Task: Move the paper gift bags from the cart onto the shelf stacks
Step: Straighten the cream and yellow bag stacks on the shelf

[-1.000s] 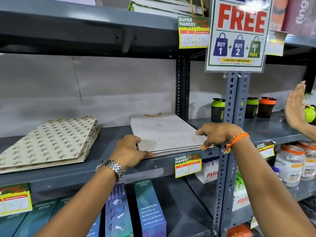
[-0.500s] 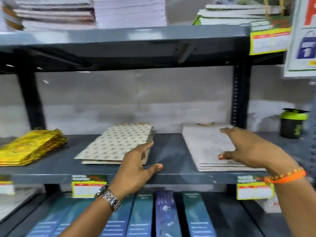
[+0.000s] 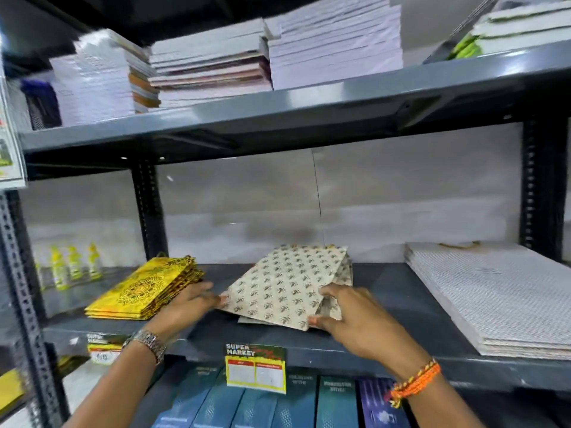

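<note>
Your left hand (image 3: 188, 299) and right hand (image 3: 346, 316) pinch the leaf-print bag stack (image 3: 287, 285), mid-frame; push its edges even.

I see the grey shelf (image 3: 386, 291) carrying yellow bags (image 3: 145, 291), beige leaf-print bags (image 3: 287, 282) and white dotted bags (image 3: 494, 295).

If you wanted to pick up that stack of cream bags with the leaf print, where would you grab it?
Probably by its two near corners, coming from the front of the shelf. The cream leaf-print stack lies flat and turned at an angle, its front edge overhanging a loose bag beneath. The left hand is at its left corner, the right hand at the right, fingers over the top; a two-sided pinch should keep the thin bags together.
</note>
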Motion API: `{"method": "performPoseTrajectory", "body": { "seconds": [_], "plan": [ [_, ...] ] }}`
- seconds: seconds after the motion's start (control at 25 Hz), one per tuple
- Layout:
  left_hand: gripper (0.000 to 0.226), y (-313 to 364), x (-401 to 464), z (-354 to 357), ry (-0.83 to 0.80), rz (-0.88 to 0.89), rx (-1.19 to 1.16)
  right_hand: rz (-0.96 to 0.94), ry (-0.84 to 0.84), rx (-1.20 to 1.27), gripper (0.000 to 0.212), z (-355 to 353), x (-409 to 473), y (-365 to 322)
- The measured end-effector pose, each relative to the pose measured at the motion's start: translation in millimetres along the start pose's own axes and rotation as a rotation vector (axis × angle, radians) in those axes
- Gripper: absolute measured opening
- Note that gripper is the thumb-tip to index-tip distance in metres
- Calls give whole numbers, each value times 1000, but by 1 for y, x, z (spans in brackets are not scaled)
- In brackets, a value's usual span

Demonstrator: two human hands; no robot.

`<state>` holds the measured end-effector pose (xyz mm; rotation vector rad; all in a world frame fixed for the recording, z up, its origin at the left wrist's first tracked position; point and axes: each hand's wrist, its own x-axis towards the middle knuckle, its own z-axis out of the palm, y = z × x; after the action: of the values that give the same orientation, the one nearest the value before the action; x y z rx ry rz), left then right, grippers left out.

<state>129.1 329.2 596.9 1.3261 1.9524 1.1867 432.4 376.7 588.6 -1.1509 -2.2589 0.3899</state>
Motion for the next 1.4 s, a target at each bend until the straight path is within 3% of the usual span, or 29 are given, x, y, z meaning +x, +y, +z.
{"method": "performPoseTrajectory", "body": {
  "seconds": [0.2, 0.32, 0.52, 0.76, 1.16, 1.32, 1.4],
  "plan": [
    [28, -6, 1, 17, -149, 217, 98, 97, -55, 25, 46, 2, 2, -3],
    [35, -5, -3, 24, -168, 320, 175, 151, -10, 6, 42, -7, 3, 3],
    [52, -11, -2, 33, -62, 319, 290, 217, 41, -8, 58, -5, -2, 9],
    [48, -7, 4, 41, 52, 409, 386, 270, 147, -51, 47, 7, -12, 13],
    [38, -17, 5, 42, 66, 453, 323, 295, 179, -57, 44, 7, -16, 13],
    [53, -22, 0, 23, 6, 469, 219, 302, 159, -41, 57, -1, -15, 3],
    [64, -37, -5, -7, 42, 484, 149, 227, 252, -166, 69, -2, -11, -18]
  ]
}}
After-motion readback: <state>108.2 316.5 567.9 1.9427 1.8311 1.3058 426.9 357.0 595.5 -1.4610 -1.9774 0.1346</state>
